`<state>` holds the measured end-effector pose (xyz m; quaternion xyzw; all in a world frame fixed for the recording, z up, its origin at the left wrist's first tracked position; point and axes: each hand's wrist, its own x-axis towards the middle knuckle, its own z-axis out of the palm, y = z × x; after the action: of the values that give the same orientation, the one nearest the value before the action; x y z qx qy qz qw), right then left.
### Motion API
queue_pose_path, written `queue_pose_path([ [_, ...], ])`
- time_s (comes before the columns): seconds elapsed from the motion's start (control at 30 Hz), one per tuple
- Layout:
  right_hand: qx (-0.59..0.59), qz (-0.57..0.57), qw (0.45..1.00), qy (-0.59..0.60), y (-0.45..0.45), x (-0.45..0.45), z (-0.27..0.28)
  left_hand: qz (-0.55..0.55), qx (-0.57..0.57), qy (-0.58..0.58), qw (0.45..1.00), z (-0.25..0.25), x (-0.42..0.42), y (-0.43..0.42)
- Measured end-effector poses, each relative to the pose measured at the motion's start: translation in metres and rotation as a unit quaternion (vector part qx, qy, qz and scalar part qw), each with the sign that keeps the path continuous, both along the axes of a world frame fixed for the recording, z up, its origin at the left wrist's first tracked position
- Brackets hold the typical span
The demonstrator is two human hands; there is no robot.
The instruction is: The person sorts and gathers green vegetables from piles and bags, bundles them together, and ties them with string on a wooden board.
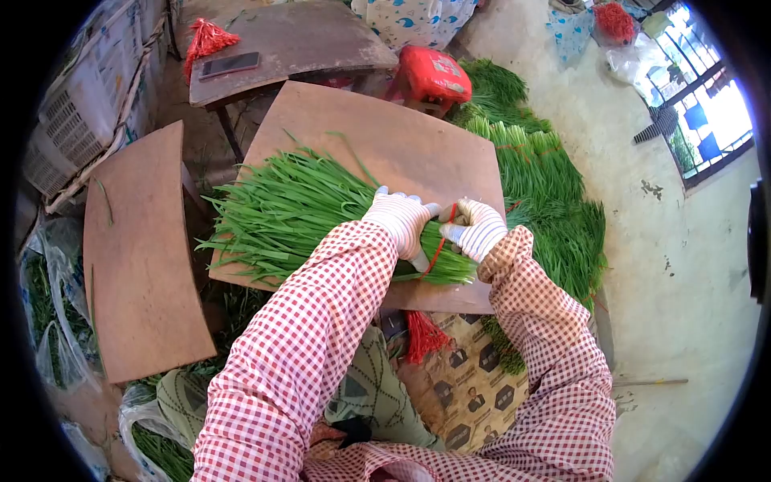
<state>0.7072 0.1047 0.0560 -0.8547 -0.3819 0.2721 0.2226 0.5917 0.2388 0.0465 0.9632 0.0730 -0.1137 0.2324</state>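
Note:
A thick bunch of green chives [293,210] lies across the brown tabletop [385,132], leaves fanned to the left and cut stems to the right. My left hand [400,218], in a striped white glove, is closed over the bunch and presses on it near the stem end. A red tie [434,261] loops around the stems. Just right of it, my right hand [480,230], gloved the same way, pinches the upper part of the tie between thumb and fingers. The underside of the bunch is hidden.
Tied chive bundles [546,181] are piled right of the table. Behind stand a red stool [434,76] and another table with a phone [230,65] and red ties [210,40]. A brown board [140,265] is at left; more red ties [424,336] hang below the near edge.

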Motion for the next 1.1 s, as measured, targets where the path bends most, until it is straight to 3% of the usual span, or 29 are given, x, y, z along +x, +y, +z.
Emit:
queue_pose_path([
  [0.07,0.036,-0.075,0.992,0.098,0.003,-0.009,0.009,0.006,0.012,0.009,1.0,0.0,0.003,-0.001],
  [0.2,-0.059,0.046,0.986,-0.151,0.017,-0.007,0.013,0.008,0.025,0.017,1.0,-0.003,0.006,-0.004],
  [0.23,-0.059,0.041,0.986,-0.148,0.016,-0.008,0.008,0.003,0.027,0.019,0.999,-0.004,0.008,-0.005],
  [0.33,0.106,0.01,0.991,-0.08,0.013,-0.028,-0.002,0.023,0.027,0.026,0.999,-0.009,0.011,-0.004],
  [0.37,0.107,0.079,0.987,-0.09,0.001,-0.054,0.013,0.023,0.027,0.029,0.999,-0.014,0.013,-0.004],
  [0.4,0.162,0.212,0.946,-0.185,-0.019,-0.072,-0.002,0.038,0.027,-0.008,0.999,-0.021,0.015,-0.004],
  [0.43,0.131,0.236,0.942,-0.199,-0.04,-0.097,-0.011,0.051,0.027,-0.043,0.997,-0.027,0.016,-0.005],
  [0.47,0.189,0.214,0.948,-0.141,-0.063,-0.108,-0.035,0.034,0.034,-0.018,0.999,-0.01,0.011,-0.009],
  [0.6,0.19,0.114,0.973,-0.06,-0.1,-0.1,-0.045,0.034,0.032,-0.005,0.999,-0.01,0.014,-0.009],
  [0.7,0.246,0.151,0.949,-0.128,-0.09,-0.078,-0.03,0.005,0.02,-0.032,0.999,-0.01,0.014,-0.003],
  [0.77,0.309,0.097,0.936,-0.134,-0.079,-0.069,-0.019,-0.011,0.007,-0.039,0.999,-0.001,0.005,0.003],
  [0.83,0.374,0.146,0.894,-0.201,-0.072,-0.054,-0.014,-0.057,-0.063,-0.06,0.995,0.004,0.0,0.011],
  [0.87,0.389,0.055,0.917,0.073,-0.068,-0.053,-0.021,-0.074,-0.088,-0.093,0.989,0.002,-0.004,0.009],
  [0.9,0.368,-0.024,0.863,0.345,-0.059,-0.052,-0.025,-0.092,-0.119,-0.124,0.981,0.005,-0.006,0.0],
  [0.93,0.383,-0.058,0.848,0.362,-0.049,-0.053,-0.026,-0.088,-0.071,-0.107,0.988,0.013,-0.008,-0.014],
  [0.97,0.378,-0.179,0.783,0.46,-0.036,-0.057,-0.024,-0.058,0.029,-0.039,0.997,0.021,-0.011,-0.031],
  [1.03,0.394,-0.259,0.671,0.572,-0.026,-0.051,-0.026,-0.012,0.135,0.043,0.99,0.021,-0.013,-0.056],
  [1.07,0.374,-0.345,0.65,0.565,-0.02,-0.061,-0.003,0.02,0.149,0.027,0.988,0.006,-0.008,-0.058],
  [1.1,0.374,-0.342,0.649,0.567,-0.024,-0.057,-0.007,0.049,0.158,0.013,0.986,-0.011,-0.003,-0.058],
])
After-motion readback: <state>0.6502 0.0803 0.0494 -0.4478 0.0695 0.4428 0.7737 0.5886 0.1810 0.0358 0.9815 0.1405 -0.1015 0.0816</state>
